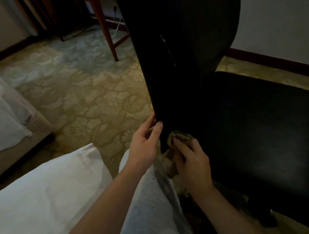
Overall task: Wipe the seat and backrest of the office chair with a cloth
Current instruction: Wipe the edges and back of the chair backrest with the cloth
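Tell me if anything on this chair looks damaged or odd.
The backrest bears a pale slit-like mark well above the cloth, with small flecks below it, perhaps a scratch or tear in the black covering; the dim light leaves that unsure. The seat looks sound.

Patterned carpet (84, 96) in a dim room.
On it stand a black office chair (263, 129), a wooden table (106, 29) and a bed (11, 129).
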A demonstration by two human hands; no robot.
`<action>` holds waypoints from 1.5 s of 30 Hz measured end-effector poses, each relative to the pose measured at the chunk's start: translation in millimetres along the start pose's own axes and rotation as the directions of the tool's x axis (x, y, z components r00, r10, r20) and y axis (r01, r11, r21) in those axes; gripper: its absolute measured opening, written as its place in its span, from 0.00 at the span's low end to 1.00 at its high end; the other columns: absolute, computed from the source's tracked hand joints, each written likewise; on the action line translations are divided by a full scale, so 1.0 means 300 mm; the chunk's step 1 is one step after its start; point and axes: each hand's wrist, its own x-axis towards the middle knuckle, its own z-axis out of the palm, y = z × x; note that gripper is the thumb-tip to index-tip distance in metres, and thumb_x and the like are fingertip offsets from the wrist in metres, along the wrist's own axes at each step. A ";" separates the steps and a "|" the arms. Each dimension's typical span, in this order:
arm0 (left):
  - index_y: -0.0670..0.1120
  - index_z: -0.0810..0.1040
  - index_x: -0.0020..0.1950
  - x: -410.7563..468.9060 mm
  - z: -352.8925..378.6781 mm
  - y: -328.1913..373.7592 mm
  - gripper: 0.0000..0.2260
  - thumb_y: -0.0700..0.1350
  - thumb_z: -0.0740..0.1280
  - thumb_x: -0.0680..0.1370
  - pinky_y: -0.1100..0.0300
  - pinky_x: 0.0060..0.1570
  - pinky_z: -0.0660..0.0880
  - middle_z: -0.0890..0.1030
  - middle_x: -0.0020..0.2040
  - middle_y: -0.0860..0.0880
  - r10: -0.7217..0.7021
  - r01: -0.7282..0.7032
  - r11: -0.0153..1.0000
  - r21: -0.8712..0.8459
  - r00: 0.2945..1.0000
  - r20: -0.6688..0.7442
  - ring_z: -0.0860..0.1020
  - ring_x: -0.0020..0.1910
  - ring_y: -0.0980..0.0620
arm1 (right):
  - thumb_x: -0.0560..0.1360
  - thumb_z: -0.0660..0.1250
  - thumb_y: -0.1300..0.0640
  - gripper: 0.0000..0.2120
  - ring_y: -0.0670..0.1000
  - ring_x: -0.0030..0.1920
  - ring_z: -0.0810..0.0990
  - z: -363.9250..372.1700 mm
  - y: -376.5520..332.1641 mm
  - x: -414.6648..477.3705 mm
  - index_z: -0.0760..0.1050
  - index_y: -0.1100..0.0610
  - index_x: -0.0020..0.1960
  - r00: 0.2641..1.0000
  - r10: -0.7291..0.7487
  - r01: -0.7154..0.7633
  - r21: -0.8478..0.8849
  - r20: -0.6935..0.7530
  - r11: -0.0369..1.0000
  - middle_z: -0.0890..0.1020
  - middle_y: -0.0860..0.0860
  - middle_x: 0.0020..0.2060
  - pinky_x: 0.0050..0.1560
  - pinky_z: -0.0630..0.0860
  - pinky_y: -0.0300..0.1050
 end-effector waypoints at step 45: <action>0.59 0.71 0.71 -0.124 0.044 0.756 0.20 0.39 0.63 0.84 0.76 0.48 0.75 0.82 0.52 0.71 0.572 -0.555 0.820 0.138 0.800 -0.180 0.80 0.55 0.70 | 0.76 0.67 0.66 0.16 0.37 0.60 0.76 -0.561 -0.499 0.578 0.79 0.51 0.60 0.926 -0.263 0.322 0.202 -0.269 0.925 0.79 0.42 0.58 0.64 0.75 0.42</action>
